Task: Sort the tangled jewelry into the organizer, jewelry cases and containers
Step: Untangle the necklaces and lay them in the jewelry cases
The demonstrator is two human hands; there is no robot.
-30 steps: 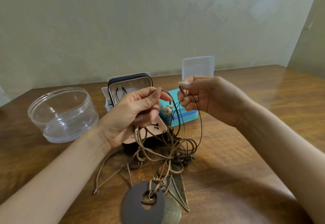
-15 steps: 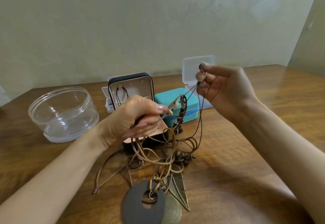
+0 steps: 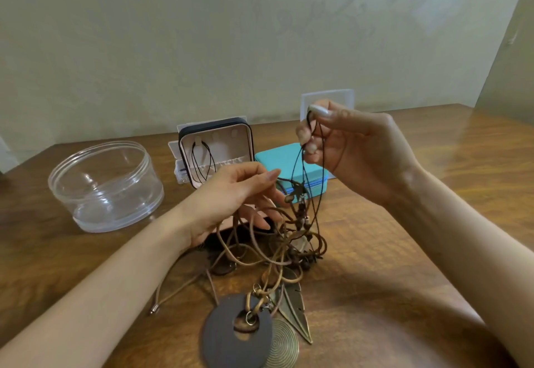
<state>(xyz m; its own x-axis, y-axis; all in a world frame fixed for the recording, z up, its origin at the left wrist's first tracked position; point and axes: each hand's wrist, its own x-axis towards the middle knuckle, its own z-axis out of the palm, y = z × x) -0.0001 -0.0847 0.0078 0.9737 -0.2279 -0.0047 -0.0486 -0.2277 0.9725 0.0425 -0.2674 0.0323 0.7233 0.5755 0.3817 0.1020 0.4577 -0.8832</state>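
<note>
A tangle of brown cord necklaces (image 3: 271, 249) lies on the wooden table (image 3: 433, 194), ending in a dark wooden disc pendant (image 3: 228, 336), a brass spiral disc (image 3: 281, 347) and a brass leaf (image 3: 294, 310). My right hand (image 3: 355, 151) pinches a thin black cord (image 3: 303, 165) and holds it up; a small pendant (image 3: 299, 191) hangs on it above the tangle. My left hand (image 3: 234, 194) hovers over the tangle with fingers spread, and brown cords run under its fingers. Behind it an open black jewelry case (image 3: 215, 148) with a pink lining has a black necklace hung inside.
A clear round plastic container (image 3: 105, 185) stands at the left. A closed teal jewelry case (image 3: 286, 159) sits behind the hands, and a clear plastic organizer box with its lid raised (image 3: 344, 99) behind that. Another clear box (image 3: 176, 162) sits behind the black case.
My right hand has kept hold of the black cord while its hanging pendant sank lower. My left hand has opened its fingers and let go of the beads it gripped.
</note>
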